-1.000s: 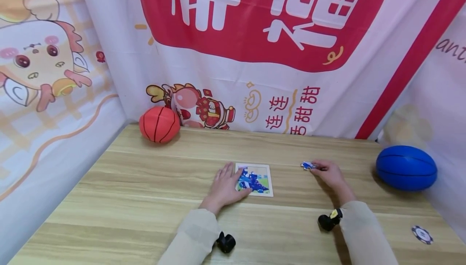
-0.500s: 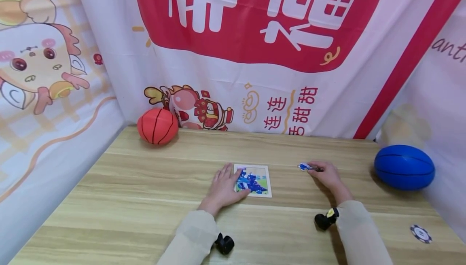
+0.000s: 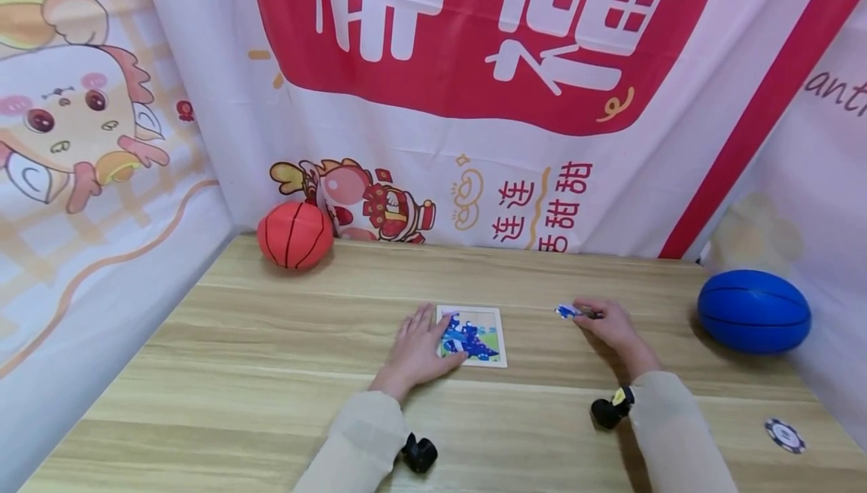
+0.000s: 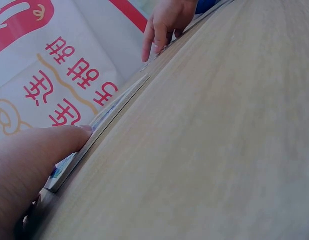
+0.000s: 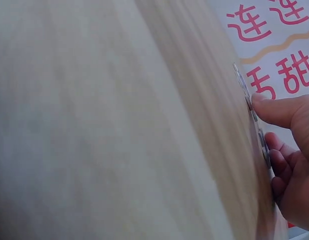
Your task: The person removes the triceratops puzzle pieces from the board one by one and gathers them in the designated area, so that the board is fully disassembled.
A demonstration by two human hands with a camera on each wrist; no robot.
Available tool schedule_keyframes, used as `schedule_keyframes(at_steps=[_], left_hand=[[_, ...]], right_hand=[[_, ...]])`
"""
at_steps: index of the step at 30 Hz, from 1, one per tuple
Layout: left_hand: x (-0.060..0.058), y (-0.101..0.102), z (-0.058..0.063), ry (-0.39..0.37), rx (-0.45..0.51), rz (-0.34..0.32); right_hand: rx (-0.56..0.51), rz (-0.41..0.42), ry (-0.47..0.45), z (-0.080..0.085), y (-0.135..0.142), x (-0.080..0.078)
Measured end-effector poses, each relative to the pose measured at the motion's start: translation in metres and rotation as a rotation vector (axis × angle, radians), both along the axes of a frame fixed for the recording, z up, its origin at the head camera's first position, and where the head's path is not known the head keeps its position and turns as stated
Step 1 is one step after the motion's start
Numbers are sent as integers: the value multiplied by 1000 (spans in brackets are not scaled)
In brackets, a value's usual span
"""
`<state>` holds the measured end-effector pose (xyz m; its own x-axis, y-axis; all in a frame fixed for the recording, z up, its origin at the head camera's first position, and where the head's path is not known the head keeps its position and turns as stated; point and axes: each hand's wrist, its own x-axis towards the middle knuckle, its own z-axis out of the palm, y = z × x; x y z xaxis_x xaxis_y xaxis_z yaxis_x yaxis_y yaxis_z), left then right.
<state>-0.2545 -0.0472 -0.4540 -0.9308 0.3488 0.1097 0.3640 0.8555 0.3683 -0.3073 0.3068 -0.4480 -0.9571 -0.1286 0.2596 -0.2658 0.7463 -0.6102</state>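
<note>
A square, pale-framed jigsaw puzzle with a blue dinosaur picture lies on the wooden table; its upper part shows bare backing. My left hand rests on its left side, fingers spread, with the thumb on the lower edge. In the left wrist view, that thumb touches the frame. To the right, my right hand pinches a blue and white puzzle piece at table level. In the right wrist view, the thumb is at a thin row of pieces; the other fingers are curled beside it.
A red ball sits at the back left of the table. The blue ball is at the right, beyond my right hand. A round poker chip lies near the front right. Printed cloth walls enclose the back and sides.
My right hand and the puzzle piece have shifted slightly left, and the piece has turned a little. The left hand stays on the puzzle.
</note>
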Motion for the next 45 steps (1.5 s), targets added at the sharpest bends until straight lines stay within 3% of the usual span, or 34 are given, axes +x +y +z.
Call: schedule_keyframes(at_steps=[9, 14, 21, 27, 34, 45], left_hand=[[1, 0, 1, 8, 8, -5], [1, 0, 1, 25, 13, -12], [-3, -6, 2, 51, 78, 6], [-6, -14, 2, 43, 98, 35], [-7, -15, 2, 8, 87, 36], [-8, -15, 0, 6, 64, 40]], right_hand=[[-150, -37, -176, 13, -3, 8], [-260, -46, -186, 23, -13, 14], [-355, -16, -137, 33, -51, 18], [-333, 22, -100, 33, -82, 11], [-355, 29, -193, 29, -117, 8], [-338, 129, -225, 19, -169, 16]])
